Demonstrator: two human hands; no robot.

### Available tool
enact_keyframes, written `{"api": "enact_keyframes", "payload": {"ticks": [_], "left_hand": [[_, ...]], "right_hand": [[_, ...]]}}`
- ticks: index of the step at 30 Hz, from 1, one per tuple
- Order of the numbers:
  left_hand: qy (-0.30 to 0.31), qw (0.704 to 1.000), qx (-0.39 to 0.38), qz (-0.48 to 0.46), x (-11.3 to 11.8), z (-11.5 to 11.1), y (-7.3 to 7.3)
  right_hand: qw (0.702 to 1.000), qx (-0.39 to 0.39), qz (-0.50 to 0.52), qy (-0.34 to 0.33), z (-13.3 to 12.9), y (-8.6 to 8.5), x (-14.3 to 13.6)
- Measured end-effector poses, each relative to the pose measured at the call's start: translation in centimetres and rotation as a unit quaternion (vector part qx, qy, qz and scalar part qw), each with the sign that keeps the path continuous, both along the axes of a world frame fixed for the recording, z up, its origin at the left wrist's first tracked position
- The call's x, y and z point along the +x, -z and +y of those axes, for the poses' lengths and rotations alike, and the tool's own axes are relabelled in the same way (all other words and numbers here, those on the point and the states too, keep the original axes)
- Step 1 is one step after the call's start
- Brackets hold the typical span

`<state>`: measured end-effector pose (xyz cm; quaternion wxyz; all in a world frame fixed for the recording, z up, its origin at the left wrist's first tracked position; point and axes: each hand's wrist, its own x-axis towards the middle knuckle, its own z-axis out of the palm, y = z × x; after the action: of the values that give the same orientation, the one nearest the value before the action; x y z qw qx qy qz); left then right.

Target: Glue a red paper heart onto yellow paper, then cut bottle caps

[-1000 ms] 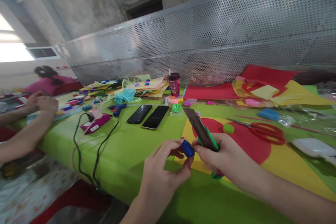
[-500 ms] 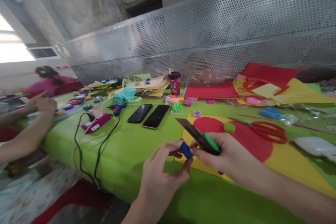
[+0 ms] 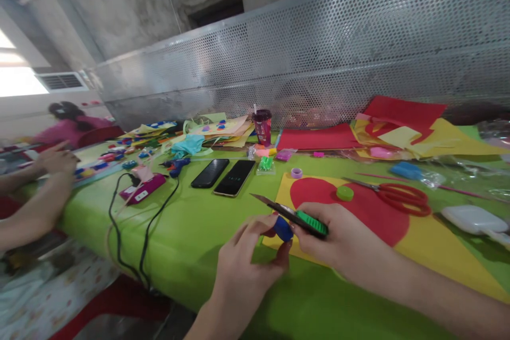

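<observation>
Between its thumb and fingers, my left hand [image 3: 255,255] pinches a small blue piece [image 3: 282,229] above the table's near edge. My right hand [image 3: 334,228] grips a green and dark utility knife [image 3: 297,216], its blade pointing left over the blue piece. The right fingertips lie close to the blue piece; whether they touch it is hard to tell. Beneath the right hand lies yellow paper [image 3: 450,255] with a red rounded shape [image 3: 382,218] on it. A green disc [image 3: 345,193] and red-handled scissors [image 3: 402,196] rest on the paper.
Two phones [image 3: 235,177] lie left of the paper, near a purple power strip [image 3: 144,189] with cables. A lidded cup [image 3: 262,127] stands behind. At right is a white object [image 3: 474,219]. Another person's hands [image 3: 58,162] are at the far left.
The knife has tilted flatter, and its blade has moved left and down, nearer the blue piece. My left hand keeps its pinch. The view has shifted slightly.
</observation>
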<state>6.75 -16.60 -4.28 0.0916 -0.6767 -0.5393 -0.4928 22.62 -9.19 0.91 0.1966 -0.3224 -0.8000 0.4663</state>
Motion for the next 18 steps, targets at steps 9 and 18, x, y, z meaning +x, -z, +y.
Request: {"api": "enact_keyframes", "payload": {"ticks": [9,18], "left_hand": [[0.091,0.991,0.052,-0.084,-0.1,0.7,0.5],[0.157,0.975,0.068,-0.143,-0.4,1.3,1.4]], "right_hand": [[0.989,-0.146,0.025,0.027,0.0,-0.6,-0.3],[0.987,-0.156,0.035,0.018,0.5,-0.3,0.0]]}}
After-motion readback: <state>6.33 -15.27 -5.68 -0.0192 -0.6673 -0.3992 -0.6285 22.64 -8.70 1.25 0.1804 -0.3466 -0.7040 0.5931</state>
